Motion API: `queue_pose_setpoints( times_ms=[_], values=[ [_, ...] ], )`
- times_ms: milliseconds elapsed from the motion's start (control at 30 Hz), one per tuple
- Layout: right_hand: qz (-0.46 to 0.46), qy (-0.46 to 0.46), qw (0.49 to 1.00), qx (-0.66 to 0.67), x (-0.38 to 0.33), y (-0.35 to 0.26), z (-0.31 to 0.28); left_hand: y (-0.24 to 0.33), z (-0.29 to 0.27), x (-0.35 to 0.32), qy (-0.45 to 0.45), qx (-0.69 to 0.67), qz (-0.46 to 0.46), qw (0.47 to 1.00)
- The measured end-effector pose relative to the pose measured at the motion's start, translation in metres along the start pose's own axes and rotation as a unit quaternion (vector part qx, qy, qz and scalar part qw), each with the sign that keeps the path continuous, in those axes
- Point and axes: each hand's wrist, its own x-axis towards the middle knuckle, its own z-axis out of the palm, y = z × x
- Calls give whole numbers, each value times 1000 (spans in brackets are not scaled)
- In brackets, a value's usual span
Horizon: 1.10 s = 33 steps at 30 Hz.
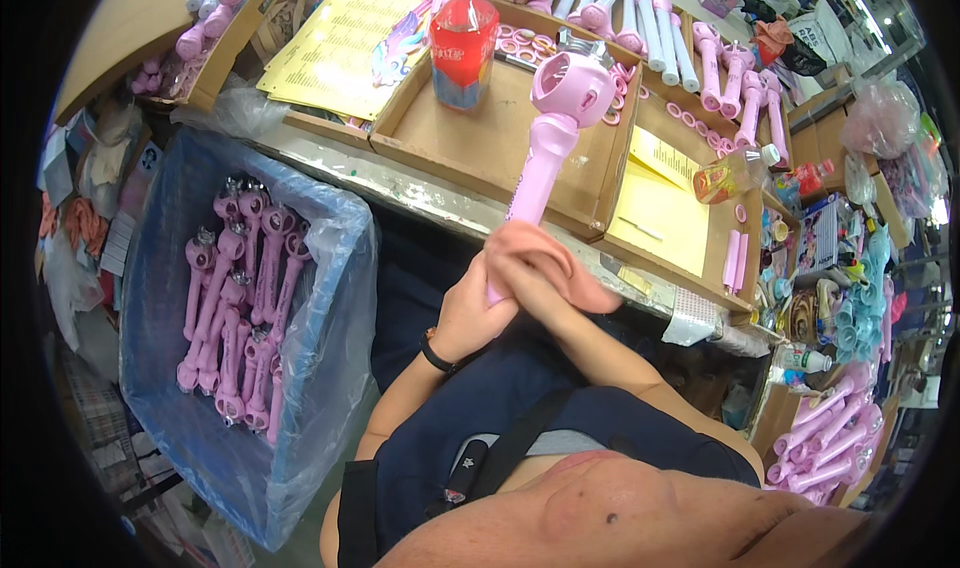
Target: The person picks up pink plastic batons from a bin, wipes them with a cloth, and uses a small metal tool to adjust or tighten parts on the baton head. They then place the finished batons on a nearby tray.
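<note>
A pink toy wand [540, 163] with a hollow round head and a silvery crown-like top points away from me over the table edge. My left hand [468, 313], a black band on its wrist, is closed round the lower end of its handle. My right hand [517, 274] presses a salmon-coloured cloth [555, 260] around the handle just above. The cloth hides most of the right fingers. To my left, a bin lined with blue plastic [335, 243] holds several similar pink wands [235, 278].
A shallow cardboard tray [415, 118] on the table holds a red-labelled bottle [462, 53]. Yellow sheets [345, 43] lie left of it. A second tray [625, 230] holds yellow paper and a tipped drink bottle [725, 176]. More pink wand parts [825, 438] fill a box at right.
</note>
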Motion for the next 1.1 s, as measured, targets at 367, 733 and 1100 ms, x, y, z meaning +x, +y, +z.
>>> queue_pose_setpoints(
  times_ms=[367,733,1100],
  values=[
    [42,76,966,-242,-4,-15,29,-14,-1,3,116,-99,10,988],
    [-74,196,971,-118,-25,7,26,-12,6,-3,64,-188,17,980],
    [-139,186,971,-54,57,-64,-16,5,11,-20,21,38,3,999]
  ],
)
